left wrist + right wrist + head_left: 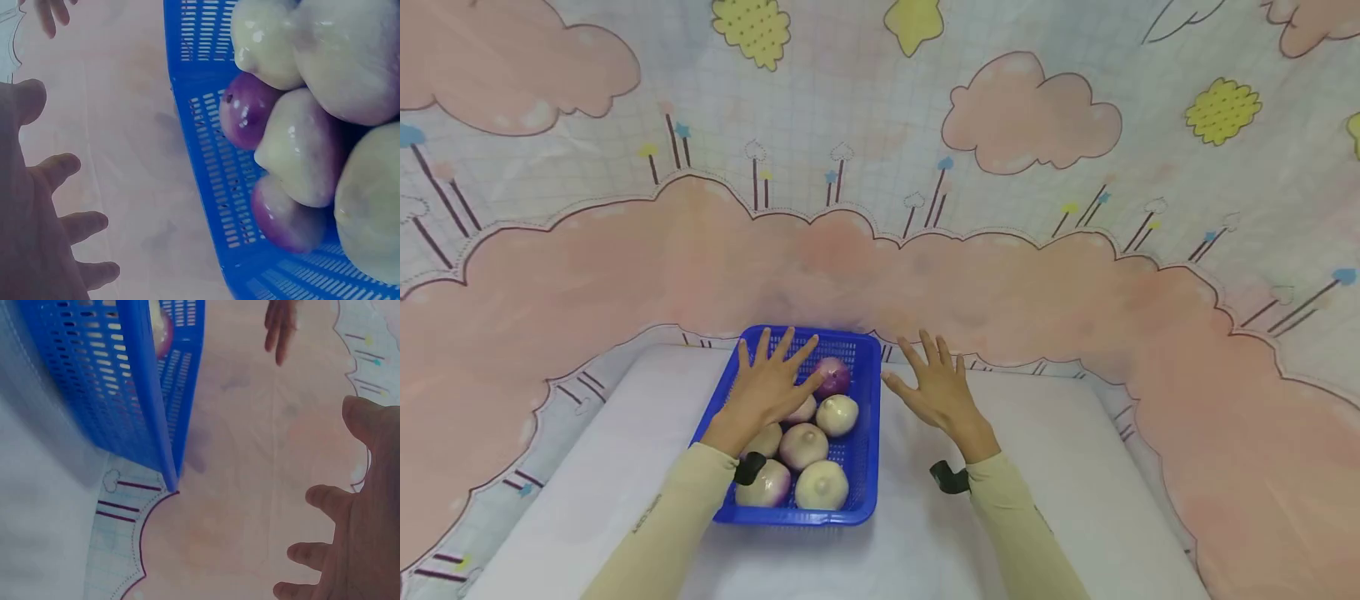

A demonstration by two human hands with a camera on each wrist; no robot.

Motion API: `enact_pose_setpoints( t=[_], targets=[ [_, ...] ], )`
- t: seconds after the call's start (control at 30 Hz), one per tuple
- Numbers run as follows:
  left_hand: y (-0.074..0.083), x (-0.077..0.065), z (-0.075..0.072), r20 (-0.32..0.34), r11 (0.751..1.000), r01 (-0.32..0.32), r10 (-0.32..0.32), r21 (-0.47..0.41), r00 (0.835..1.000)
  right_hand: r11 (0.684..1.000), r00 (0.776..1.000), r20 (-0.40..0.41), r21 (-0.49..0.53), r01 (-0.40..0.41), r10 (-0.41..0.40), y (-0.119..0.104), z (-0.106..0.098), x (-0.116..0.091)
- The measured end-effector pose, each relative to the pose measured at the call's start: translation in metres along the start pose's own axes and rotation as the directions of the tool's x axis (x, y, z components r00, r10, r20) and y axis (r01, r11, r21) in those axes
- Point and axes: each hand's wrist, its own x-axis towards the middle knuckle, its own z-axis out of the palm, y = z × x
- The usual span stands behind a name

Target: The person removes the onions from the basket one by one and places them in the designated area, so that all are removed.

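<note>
A blue plastic basket (pixel 877 450) with slotted walls stands on the white table and holds several onions, pale ones (pixel 822 486) and a purple one (pixel 832 379). Over the basket's left and far part, my left hand (pixel 765 387) hovers with spread, straight fingers, hiding some onions from the head camera. My right hand (pixel 942 390) is held up just right of the basket, its fingers also spread and holding nothing. In the left wrist view the left fingers stay apart from the basket wall (pixel 203 169). The right wrist view shows the right hand (pixel 356 519) apart from the basket too.
The white tabletop (pixel 1060 467) extends on both sides of the basket. Behind it hangs a cloth backdrop (pixel 962 283) printed with pink clouds, stars and thin stems. Dark straps (pixel 950 477) sit at the wrists over light sleeves (pixel 1018 517).
</note>
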Motion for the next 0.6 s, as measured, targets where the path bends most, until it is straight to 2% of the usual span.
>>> enact_pose_setpoints(
  t=[0.3, 0.6],
  targets=[
    [-0.023, -0.01, 0.0, 0.02, 0.997, 0.054, -0.053, -0.049, 0.998, 0.998, 0.998, 0.019, 0.038, 0.052, -0.053, -0.018, 0.007, 0.007],
    [-0.044, -0.018, 0.004, 0.033, 0.993, 0.08, -0.078, -0.09, 0.996, 0.992, 0.993, 0.03, 0.062, 0.113, -0.115, -0.028, 0.015, 0.01]
  ],
)
